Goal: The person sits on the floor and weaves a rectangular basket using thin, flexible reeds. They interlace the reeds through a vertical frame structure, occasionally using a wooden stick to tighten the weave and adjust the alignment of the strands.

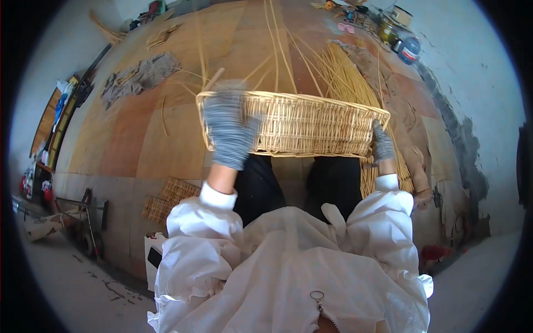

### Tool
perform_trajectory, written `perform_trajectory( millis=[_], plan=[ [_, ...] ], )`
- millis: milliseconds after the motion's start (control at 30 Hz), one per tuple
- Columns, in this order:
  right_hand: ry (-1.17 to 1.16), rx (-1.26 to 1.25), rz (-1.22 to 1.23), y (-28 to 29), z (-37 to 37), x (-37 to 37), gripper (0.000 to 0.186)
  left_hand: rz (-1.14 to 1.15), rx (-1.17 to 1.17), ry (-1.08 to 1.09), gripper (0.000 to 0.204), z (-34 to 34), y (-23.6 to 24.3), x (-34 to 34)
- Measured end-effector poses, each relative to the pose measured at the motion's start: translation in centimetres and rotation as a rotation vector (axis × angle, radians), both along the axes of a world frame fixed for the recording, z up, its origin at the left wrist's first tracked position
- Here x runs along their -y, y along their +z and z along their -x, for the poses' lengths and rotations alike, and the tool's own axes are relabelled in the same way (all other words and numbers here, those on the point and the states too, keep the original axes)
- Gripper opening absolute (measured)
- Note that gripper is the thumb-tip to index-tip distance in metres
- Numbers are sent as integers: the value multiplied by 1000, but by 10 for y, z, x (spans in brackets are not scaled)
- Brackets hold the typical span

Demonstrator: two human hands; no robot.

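A long wicker basket (311, 125) of pale woven rods is held up in front of me, above my dark-trousered legs, its long side facing me. My right hand (383, 143), in a grey striped glove, grips its right end, thumb on the near side. Over the basket's left end is my left hand (230, 130), gloved alike and smeared by motion. Its fingers are too blurred to show whether they hold anything. A short pale stick end (214, 79) pokes up beside those fingers. Several long loose rods (275, 50) rise behind the basket's far rim.
Right of the basket lies a big bundle of rods (341, 72). Flat woven panels (169, 197) rest on the floor at left, and a grey cloth (139, 77) lies beyond. A water jug (410, 51) stands far right; a shelf (58, 122) lines the left wall.
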State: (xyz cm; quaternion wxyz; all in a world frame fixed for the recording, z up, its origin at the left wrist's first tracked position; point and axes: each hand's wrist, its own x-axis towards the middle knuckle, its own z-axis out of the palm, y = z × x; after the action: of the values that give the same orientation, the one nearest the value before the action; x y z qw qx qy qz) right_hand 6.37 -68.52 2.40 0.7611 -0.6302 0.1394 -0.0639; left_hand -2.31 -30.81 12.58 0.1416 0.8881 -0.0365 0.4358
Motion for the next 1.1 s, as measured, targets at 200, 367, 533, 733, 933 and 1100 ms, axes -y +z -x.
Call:
perform_trajectory(
  millis=[200,367,533,733,933,1100],
  plan=[
    [61,-97,159,-18,-34,13,60,1196,-405,-270,46,-59,-88,-151],
    [148,15,-308,39,-39,-8,51,1409,-391,-311,48,-63,-62,-114],
    [167,236,-184,79,-48,35,36,1452,-100,-622,50,-86,-77,-87],
    [220,252,-62,51,-20,59,38,1124,-349,-443,48,-80,-152,-80],
    [-82,215,263,-36,61,80,46,1139,-499,-225,44,-28,-213,-43],
    [63,491,-119,-6,57,73,62,1501,-87,-631,53,-21,-173,-37]
  ],
)
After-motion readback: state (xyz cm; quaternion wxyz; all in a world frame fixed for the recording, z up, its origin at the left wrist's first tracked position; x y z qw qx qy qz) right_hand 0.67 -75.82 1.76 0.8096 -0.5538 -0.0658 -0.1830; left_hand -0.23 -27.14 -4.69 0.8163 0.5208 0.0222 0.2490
